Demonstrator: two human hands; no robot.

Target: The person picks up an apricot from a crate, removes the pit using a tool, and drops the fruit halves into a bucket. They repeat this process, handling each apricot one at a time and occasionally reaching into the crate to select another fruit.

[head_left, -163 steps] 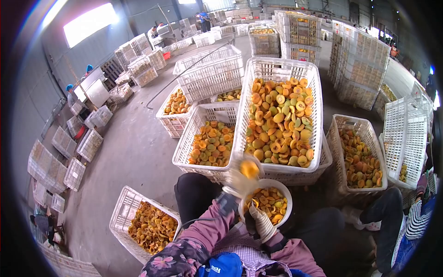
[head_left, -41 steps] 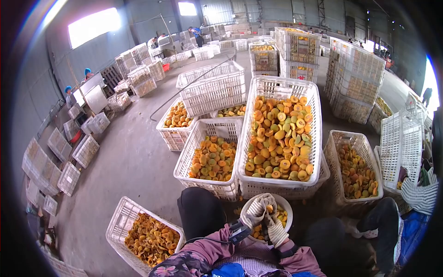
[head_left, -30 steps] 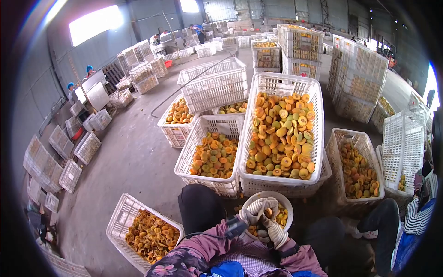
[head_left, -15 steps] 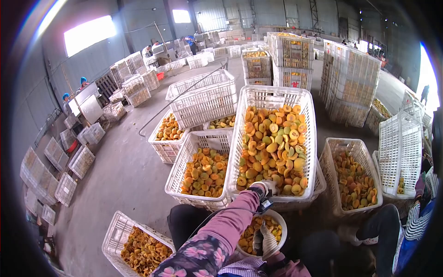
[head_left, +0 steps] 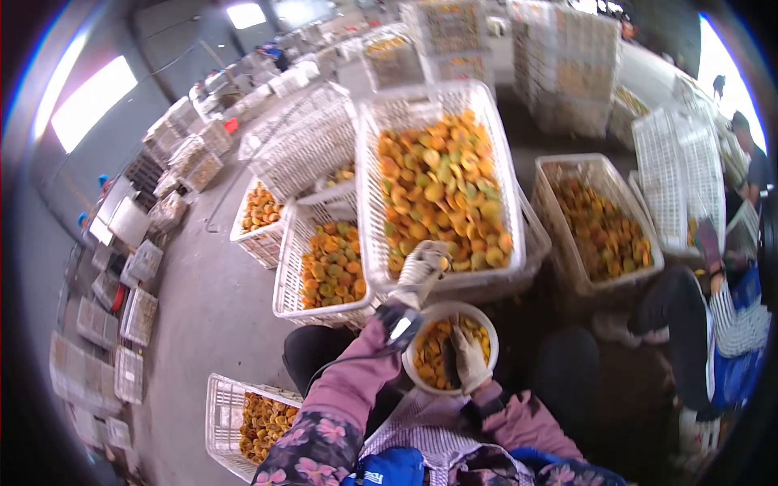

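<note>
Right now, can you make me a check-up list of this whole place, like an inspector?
Surface: grey floor, bare patch at left.
Job's things: tall-stacked crate of orange fruit halves; round tub below, fruit inside.
Clutter: tilted crate resting above others.
Hands: left hand at the crate's near edge; right hand over the tub; grips unclear.
Cables: dark cable along the left sleeve.
Surroundings: person at right; crate stacks behind.
</note>
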